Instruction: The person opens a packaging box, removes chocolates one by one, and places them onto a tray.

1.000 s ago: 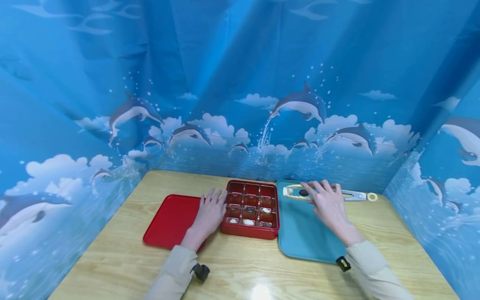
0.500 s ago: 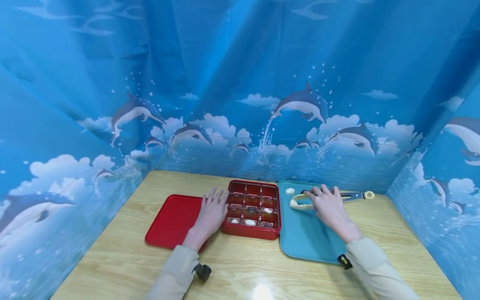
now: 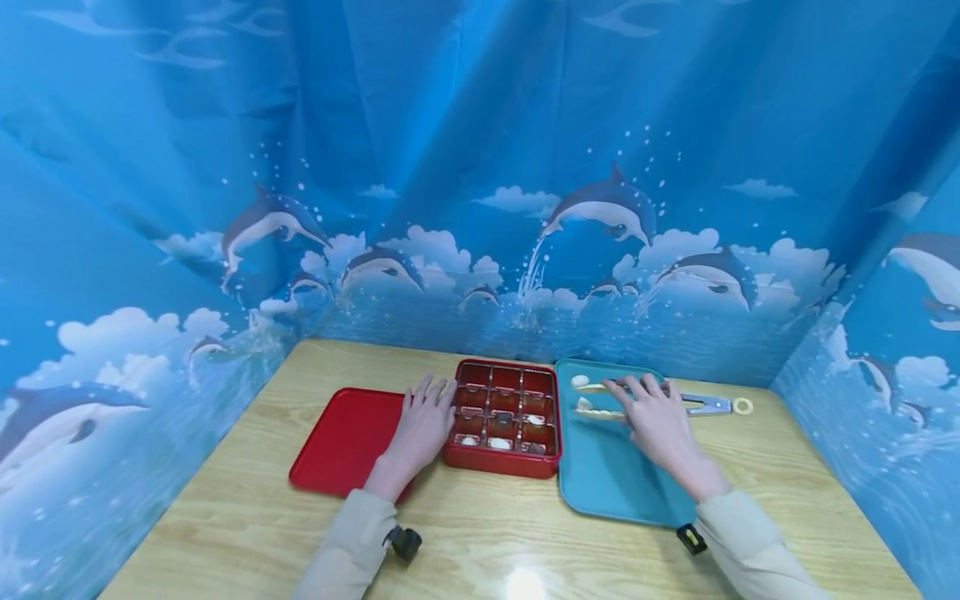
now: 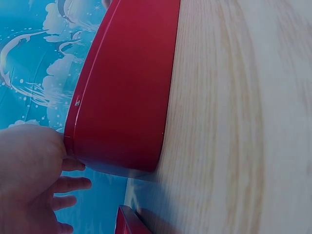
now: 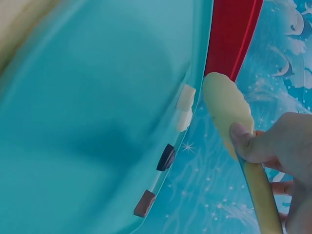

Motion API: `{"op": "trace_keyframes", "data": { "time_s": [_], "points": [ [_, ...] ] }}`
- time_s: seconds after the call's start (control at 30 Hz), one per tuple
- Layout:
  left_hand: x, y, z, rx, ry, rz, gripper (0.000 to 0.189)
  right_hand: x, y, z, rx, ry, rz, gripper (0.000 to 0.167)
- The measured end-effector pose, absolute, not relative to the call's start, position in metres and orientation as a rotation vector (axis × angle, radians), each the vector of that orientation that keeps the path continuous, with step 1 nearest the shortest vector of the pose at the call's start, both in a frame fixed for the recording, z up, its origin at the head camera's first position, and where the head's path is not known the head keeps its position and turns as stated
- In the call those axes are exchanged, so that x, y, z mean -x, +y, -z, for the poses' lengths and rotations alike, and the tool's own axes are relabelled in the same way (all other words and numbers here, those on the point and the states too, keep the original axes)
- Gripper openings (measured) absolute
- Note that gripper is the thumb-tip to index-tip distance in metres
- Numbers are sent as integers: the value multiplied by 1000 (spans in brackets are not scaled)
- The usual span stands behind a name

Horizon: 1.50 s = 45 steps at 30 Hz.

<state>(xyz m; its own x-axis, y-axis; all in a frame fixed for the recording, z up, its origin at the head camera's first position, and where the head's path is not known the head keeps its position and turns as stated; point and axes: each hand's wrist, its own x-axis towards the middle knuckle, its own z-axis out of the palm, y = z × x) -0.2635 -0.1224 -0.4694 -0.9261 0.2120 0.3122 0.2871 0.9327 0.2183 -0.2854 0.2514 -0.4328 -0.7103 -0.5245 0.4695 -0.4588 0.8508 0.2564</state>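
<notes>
My right hand (image 3: 656,417) holds a pair of tongs (image 5: 263,200) with broad cream tips, thumb pressed on one arm. Its arms are spread above the far left part of the teal tray (image 3: 622,475), the upper tip beside a white chocolate (image 3: 580,381). In the right wrist view two white chocolates (image 5: 185,97), a dark one (image 5: 166,157) and a brown one (image 5: 145,203) line the tray's far side. My left hand (image 3: 420,423) rests against the left rim of the red compartment box (image 3: 501,461), fingers extended. White and dark pieces lie in several of its front compartments.
A flat red lid (image 3: 345,442) lies left of the box, partly under the left forearm. The tray stands close against the box's right side. A blue dolphin-print curtain (image 3: 450,167) hangs behind the wooden table (image 3: 480,533).
The tongs first swung nearer and down to the left, uncovering the white chocolate. Now they are straighter again, with their arms wider apart. The left hand has stayed at the box.
</notes>
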Motion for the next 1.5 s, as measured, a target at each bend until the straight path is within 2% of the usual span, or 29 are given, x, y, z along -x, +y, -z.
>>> {"op": "trace_keyframes", "data": {
  "time_s": [0.5,0.9,1.17,1.5],
  "points": [
    [262,-123,471,373,-2793,376,48,283,230,411,-825,-2356,183,63],
    [262,-122,470,356,-2807,394,49,289,180,377,-1003,-2285,395,65],
    [263,-120,471,354,-2818,376,49,299,142,365,-1105,-2265,544,41],
    [263,-121,470,361,-2789,387,49,306,112,361,-1174,-2282,729,33]
  ]
}}
